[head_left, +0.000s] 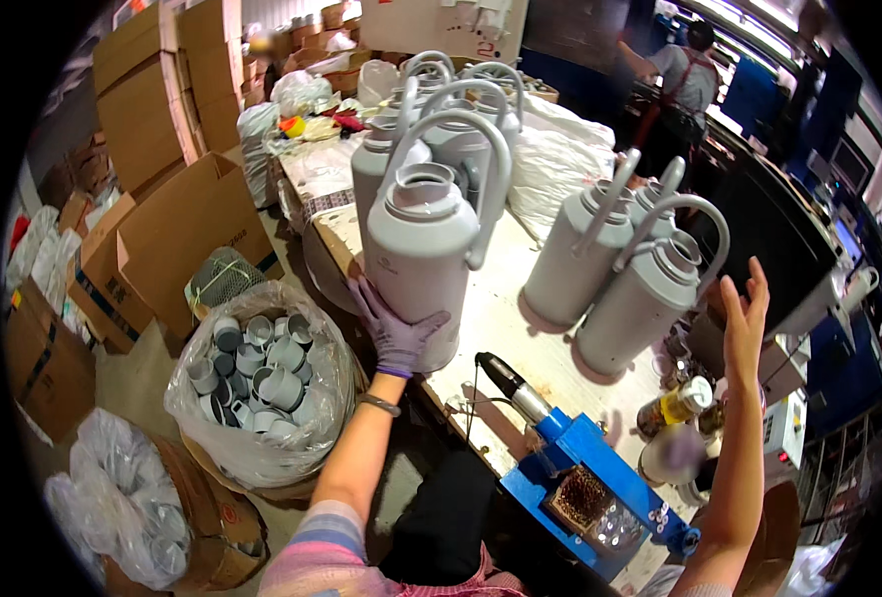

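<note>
Before me on the worktable stands a tall grey jug [424, 234] with a looped carrying handle and an uncapped neck. My left hand [398, 333], in a purple-grey glove, grips its lower body, thumb to the right and fingers up the left side. My right hand [745, 318] is bare, raised at the right with fingers apart and nothing in it. Nearest to that hand is another grey jug [640, 303], next to a matching jug [578, 254] and one more partly hidden behind. Several similar jugs [456, 134] cluster behind the held one.
Along the near table edge sits a blue metal device [575, 438] with small brown pieces inside; a black-and-silver tool [511, 386] lies beside it. Bottles [675, 406] stand at right. A plastic-lined bin [202, 438] of grey cups and cardboard boxes [167, 244] fill the left. A person [688, 85] works behind.
</note>
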The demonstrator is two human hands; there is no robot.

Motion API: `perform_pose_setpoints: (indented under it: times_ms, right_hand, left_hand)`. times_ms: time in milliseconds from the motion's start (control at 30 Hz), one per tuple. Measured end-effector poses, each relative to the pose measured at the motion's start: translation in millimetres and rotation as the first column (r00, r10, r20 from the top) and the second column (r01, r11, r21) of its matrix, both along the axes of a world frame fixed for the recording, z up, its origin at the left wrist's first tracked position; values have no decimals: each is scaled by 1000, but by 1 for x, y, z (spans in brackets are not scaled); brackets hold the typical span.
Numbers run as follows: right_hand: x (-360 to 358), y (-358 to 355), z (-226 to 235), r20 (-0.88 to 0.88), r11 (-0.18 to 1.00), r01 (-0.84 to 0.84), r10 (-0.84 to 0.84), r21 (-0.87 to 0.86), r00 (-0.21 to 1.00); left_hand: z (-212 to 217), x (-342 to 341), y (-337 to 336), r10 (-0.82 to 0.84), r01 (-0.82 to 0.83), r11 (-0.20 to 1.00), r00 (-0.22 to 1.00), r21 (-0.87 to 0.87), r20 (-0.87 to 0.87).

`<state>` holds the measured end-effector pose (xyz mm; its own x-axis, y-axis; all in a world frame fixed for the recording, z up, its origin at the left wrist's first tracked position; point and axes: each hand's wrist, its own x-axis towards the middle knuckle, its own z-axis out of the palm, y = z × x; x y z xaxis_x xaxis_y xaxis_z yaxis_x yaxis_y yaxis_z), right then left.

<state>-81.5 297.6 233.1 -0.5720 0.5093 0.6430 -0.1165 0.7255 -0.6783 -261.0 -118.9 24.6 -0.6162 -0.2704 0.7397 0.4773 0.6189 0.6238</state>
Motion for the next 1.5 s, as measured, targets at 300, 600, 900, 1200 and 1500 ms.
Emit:
perform_pose_setpoints:
  times_ms: [300, 600, 900, 1200, 1500]
  right_hand:
    - [-95, 35, -31, 201, 975, 44, -88, 217, 976]
    - [-109, 50, -35, 326, 885, 212, -362, 415, 873]
    - [58, 63, 65, 15, 951, 223, -232, 216, 973]
    - [258, -81, 63, 444, 870, 40, 211, -491, 871]
    - [453, -75, -41, 18, 873, 178, -191, -454, 981]
  left_hand:
    - [-20, -74, -51, -356, 330, 914, 932, 237, 75]
    - [-22, -167, -56, -423, 391, 876, 904, 282, 63]
    - [19, -27, -50, -557, 504, 723, 830, 473, -32]
    - [52, 174, 21, -821, 788, 273, 490, 552, -294]
    - [75, 291, 12, -871, 766, 286, 458, 576, -176]
